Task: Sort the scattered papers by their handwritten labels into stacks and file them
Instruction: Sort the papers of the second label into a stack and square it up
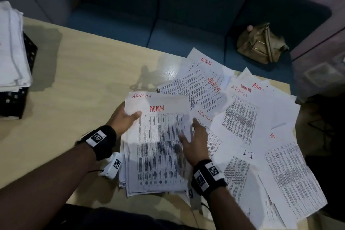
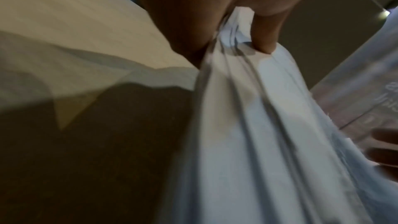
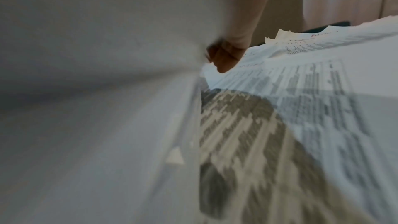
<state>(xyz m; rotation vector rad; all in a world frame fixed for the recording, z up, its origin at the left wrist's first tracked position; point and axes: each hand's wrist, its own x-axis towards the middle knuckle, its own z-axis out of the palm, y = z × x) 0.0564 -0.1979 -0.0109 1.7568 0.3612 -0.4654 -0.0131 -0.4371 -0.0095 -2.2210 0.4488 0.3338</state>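
My left hand (image 1: 130, 115) grips the upper left edge of a stack of printed sheets (image 1: 160, 151) whose top sheet reads ADMIN in red. In the left wrist view my thumb (image 2: 264, 40) pinches those sheets (image 2: 247, 125) from above, and they hang a little off the table. My right hand (image 1: 194, 136) lies with straight, spread fingers against the stack's right edge. One of its fingertips (image 3: 224, 64) shows beside the sheet edge. To the right, scattered papers (image 1: 240, 115) fan out, most marked ADMIN in red. One sheet (image 1: 248, 154) is marked I.T in black.
The light wooden table (image 1: 78, 84) is bare on its left half. A black mesh tray (image 1: 16, 99) stands at the far left with white sheets piled over it. Behind the table is a blue sofa (image 1: 177, 30) with a tan bag (image 1: 261, 45) on it.
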